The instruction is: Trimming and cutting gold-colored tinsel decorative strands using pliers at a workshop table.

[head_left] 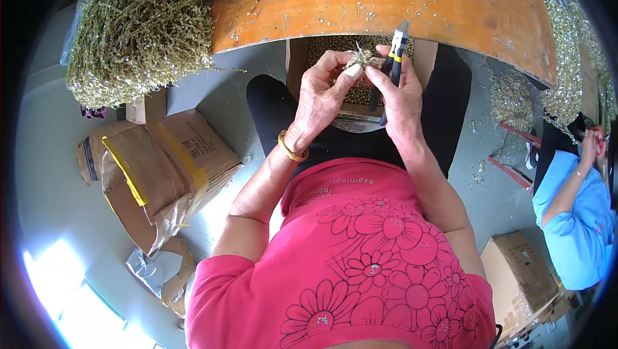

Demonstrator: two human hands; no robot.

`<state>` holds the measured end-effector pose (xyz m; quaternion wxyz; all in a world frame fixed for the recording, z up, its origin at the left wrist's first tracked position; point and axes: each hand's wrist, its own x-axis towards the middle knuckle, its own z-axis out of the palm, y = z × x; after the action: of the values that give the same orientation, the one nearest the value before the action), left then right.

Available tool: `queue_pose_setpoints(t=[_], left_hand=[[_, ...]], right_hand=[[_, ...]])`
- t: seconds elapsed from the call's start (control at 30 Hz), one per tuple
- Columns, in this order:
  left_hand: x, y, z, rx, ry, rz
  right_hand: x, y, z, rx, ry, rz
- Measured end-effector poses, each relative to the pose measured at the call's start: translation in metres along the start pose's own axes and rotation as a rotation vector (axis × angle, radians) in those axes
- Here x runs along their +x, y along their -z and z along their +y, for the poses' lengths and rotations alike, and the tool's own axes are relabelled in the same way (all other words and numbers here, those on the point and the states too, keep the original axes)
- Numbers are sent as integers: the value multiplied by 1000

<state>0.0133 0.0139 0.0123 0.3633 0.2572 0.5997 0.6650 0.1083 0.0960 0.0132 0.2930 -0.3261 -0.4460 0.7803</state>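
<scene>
Between the fingertips of both hands is a small glittery gold sprig (364,59), with thin strands sticking out of it. My left hand (322,88) pinches it from the left with thumb and index finger. My right hand (404,95) pinches its other side with the thumb, while also keeping a pair of cutting pliers (399,43) tucked in the fingers. The pliers have black and yellow handles, and their jaws point up and away. Right below the hands, a cardboard box (296,59) full of small gold beads stands between my knees.
An orange wooden tabletop (386,1) with scattered glitter lies ahead. A thick heap of gold tinsel strands (148,34) hangs over its left end; more tinsel (566,46) hangs at right. Cardboard boxes (193,143) stand on the left. A co-worker in a blue top (579,220) sits at right.
</scene>
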Motion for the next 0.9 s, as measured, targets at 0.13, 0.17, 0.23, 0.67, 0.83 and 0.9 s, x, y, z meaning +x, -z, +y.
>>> queue_pose_setpoints(t=[0.13,0.17,0.23,0.67,0.83,0.9], left_hand=[[1,-2,9,-116,57,-59],[1,0,7,-116,57,-57],[3,3,5,29,79,-82],[3,8,8,168,139,-81],[5,10,1,211,104,-77],[7,10,-2,261,82,-65]], right_hand=[[0,2,0,-23,13,-1],[-1,2,0,-36,23,10],[-1,3,1,-48,33,19],[5,4,5,-43,-28,-6],[-2,-2,5,-108,19,-15],[-1,1,4,-111,14,-3]])
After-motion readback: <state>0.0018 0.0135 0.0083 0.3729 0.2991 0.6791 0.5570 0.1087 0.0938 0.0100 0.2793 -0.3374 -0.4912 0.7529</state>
